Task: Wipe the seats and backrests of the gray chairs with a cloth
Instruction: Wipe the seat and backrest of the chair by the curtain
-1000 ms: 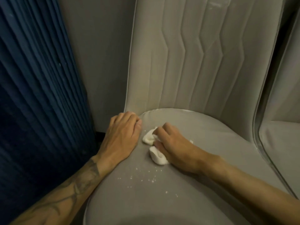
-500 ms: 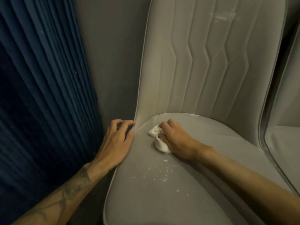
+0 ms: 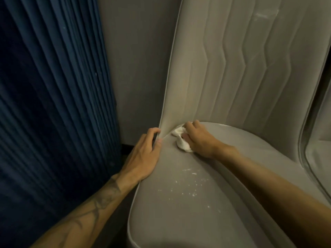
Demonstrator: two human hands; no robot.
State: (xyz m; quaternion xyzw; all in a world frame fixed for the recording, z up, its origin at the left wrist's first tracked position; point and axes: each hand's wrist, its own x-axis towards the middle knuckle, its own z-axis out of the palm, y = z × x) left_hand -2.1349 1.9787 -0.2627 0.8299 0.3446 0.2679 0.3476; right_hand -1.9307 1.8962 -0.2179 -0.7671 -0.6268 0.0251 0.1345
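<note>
White crumbs (image 3: pixel 190 187) are lying scattered mid gray seat (image 3: pixel 223 212), and just beyond, the left hand (image 3: pixel 143 158) is lying along the seat's left edge, fingers curling round the piping where seat meets backrest (image 3: pixel 241 68). The right hand (image 3: pixel 201 141) is pressing on the seat's back left corner, fingers bunching a crumpled white cloth (image 3: pixel 181 144) that is poking out left of the knuckles, touching the seat, just beside the left thumb. Farther back a blue pleated curtain (image 3: pixel 53 86) is hanging left of a gray wall (image 3: pixel 136 59), second chair (image 3: pixel 320 158) showing at right.

A furnished room: pleated blue curtain (image 3: pixel 53 104), gray wall (image 3: pixel 136 65), upholstered gray chairs (image 3: pixel 241 77).
</note>
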